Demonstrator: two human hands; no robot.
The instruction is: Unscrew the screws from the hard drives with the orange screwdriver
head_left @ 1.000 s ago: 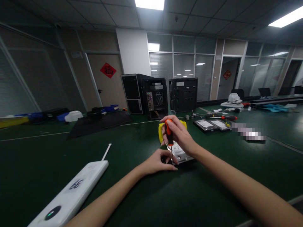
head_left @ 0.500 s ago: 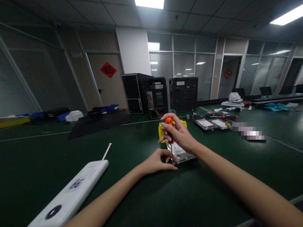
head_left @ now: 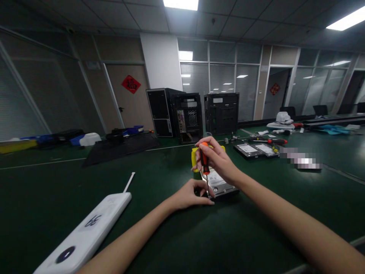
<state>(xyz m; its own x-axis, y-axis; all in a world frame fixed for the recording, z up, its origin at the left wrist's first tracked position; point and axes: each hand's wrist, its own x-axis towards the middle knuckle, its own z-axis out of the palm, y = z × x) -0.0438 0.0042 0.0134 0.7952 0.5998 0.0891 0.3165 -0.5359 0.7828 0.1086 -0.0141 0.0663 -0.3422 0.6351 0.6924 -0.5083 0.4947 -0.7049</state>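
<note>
1. As your right hand (head_left: pixel 219 158) grips an orange-and-black screwdriver (head_left: pixel 204 161) above the silver metal hard drive (head_left: pixel 218 180), your left hand (head_left: pixel 188 195) curls narrowly at its near-left corner, hold unclear.
2. Green tabletop (head_left: pixel 176 243) supports the drive.

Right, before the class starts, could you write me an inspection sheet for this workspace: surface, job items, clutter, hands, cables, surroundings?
Surface: dark green tabletop.
Job items: hard drive, label up; orange-and-black screwdriver, tip down at the drive's near-left corner.
Clutter: yellow object beyond the drive, partly hidden; two more drives and a red-and-black tool to the right; white device on the left.
Hands: right hand grips the screwdriver handle; left hand is at the drive's corner, around the tip.
Cables: nothing seen clearly.
Surroundings: three computer cases, glass partitions.
</note>
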